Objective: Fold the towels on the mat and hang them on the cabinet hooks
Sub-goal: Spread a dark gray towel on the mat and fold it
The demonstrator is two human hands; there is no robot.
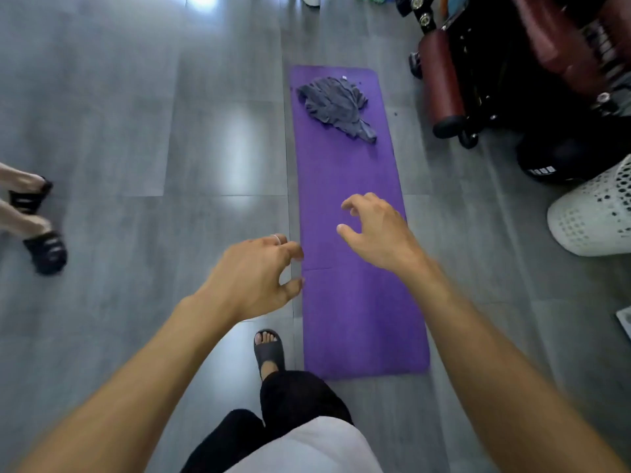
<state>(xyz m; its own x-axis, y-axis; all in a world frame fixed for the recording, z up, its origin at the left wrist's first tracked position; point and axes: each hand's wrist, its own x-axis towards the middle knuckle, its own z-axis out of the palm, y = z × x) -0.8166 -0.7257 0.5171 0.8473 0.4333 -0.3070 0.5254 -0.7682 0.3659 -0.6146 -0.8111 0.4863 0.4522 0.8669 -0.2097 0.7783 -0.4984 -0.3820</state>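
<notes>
A grey towel [336, 107] lies crumpled on the far end of a purple mat [358, 302], well apart from both hands. It is bunched rather than flat; its long axis runs diagonally, from the mat's far left corner toward the right edge, where a narrow tail of cloth tapers to a point just inside that edge. A small white tag shows at its far side.

The mat stretches lengthways away from the person, its near short edge just ahead of the person's sandalled foot [269, 348]. Between the towel and the near edge the purple surface lies bare. The left long edge follows a seam in the grey floor [136, 131], which spreads wide to the left.

The left hand [254, 276], wearing a ring, hovers over the mat's left edge, fingers loosely curled, holding nothing. The right hand [375, 230] hangs above the mat's middle, fingers also relaxed and curled, grasping nothing.

To the right the room is tighter: a dark red padded exercise machine [512, 63] stands near the mat's far right corner, and a white perforated basket [590, 220] sits further toward the near side. At the far left, another person's feet in black shoes [37, 227] stand on the floor.
</notes>
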